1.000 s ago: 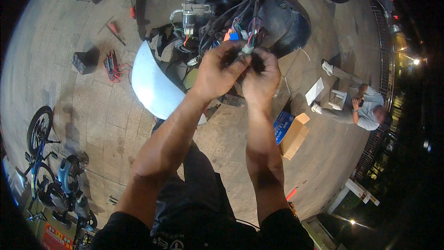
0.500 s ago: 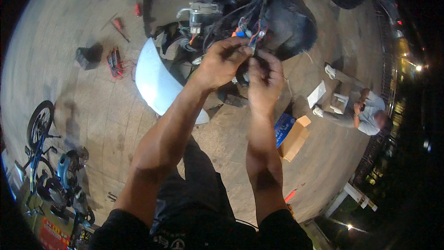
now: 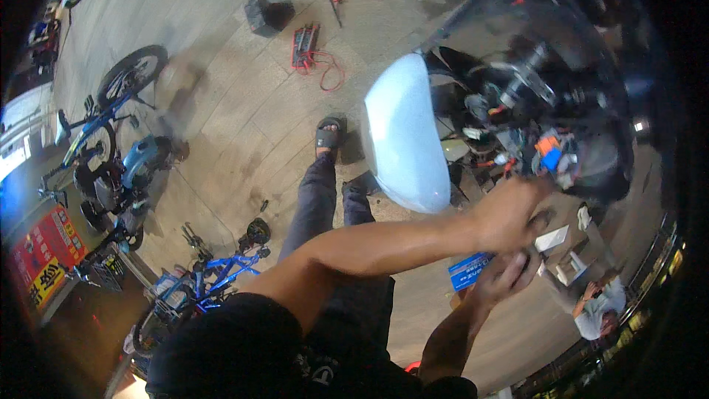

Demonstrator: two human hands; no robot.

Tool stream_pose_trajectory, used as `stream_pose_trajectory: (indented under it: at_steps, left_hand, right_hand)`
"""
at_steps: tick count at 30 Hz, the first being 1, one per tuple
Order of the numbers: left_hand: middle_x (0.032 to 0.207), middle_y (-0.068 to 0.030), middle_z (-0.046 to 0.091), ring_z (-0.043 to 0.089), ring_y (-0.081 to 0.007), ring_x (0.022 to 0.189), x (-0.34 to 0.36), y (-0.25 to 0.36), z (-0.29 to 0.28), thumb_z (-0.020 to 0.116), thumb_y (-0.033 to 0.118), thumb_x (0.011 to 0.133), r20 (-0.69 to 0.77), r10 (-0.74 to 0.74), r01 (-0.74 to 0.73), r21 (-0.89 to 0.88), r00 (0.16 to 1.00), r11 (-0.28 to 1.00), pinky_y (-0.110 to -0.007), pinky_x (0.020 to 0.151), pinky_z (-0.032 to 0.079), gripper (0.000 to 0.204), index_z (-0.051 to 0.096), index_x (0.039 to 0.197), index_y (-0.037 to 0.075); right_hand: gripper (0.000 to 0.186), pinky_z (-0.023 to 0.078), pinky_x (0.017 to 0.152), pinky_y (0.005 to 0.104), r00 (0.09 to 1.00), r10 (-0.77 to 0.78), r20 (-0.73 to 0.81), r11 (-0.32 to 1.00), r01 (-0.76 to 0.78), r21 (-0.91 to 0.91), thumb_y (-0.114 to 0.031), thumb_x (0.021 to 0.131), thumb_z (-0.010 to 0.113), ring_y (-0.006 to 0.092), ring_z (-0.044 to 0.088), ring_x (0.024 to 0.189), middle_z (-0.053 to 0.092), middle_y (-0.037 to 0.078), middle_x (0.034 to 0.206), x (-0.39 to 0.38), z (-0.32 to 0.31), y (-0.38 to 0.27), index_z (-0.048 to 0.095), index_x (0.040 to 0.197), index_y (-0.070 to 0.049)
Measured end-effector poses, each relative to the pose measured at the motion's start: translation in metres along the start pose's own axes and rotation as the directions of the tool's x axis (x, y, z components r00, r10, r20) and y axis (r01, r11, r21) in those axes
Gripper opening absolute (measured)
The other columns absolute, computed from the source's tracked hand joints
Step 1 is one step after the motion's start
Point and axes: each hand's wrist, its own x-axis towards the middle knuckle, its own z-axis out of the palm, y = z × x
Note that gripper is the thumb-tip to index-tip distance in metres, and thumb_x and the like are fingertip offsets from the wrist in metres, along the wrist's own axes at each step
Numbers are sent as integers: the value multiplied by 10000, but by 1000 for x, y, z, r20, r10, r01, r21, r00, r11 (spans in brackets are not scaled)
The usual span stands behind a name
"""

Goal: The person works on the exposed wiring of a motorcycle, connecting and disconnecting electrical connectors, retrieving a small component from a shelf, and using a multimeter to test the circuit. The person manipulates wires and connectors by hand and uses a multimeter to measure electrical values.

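Change: view swung left; both hands now lower right, below the wiring.
Left hand: closed, contents cannot be told.
Right hand: curled; grip unclear.
Wiring bundle: exposed beside pale scooter panel.
Care: connectors should be steadied, wires not tugged.

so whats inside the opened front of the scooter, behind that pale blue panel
Behind the pale blue panel a tangle of wiring shows, with orange and blue connectors. Both hands are blurred and cover whatever they grip below it.

Night scene under artificial light, paved floor evenly lit, black fisheye corners, edges bent, both hands motion-blurred, glare on pale scooter panel.
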Motion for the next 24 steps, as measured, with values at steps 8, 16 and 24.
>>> stream_pose_trajectory:
  at_steps: [8,16,24]
  left_hand:
    - [987,-76,643,598,-137,865,-124,-180,-257,531,67,905,-527,-495,264,-453,691,851,-275,774,493,240,586,1123,-17]
    - [1127,-171,641,603,-283,1068,-180,-489,-469,683,263,808,-651,-717,835,-230,250,500,-365,914,458,454,599,1174,7]
    - [1030,-187,653,640,-284,948,-123,-709,-575,753,369,722,-751,-564,851,-8,342,525,-361,799,500,609,557,1182,22]
  right_hand:
    - [110,443,679,371,653,-163,740,941,-122,315,-95,840,507,244,556,754,598,120,817,-99,168,-86,583,886,-31]
    - [351,468,814,359,394,709,586,521,-851,-58,-197,870,590,302,577,933,565,201,1073,-169,642,36,481,1113,32]
    - [829,367,999,459,834,210,511,964,-88,-253,-283,656,789,432,458,1134,496,268,1194,-134,946,164,370,1290,47]
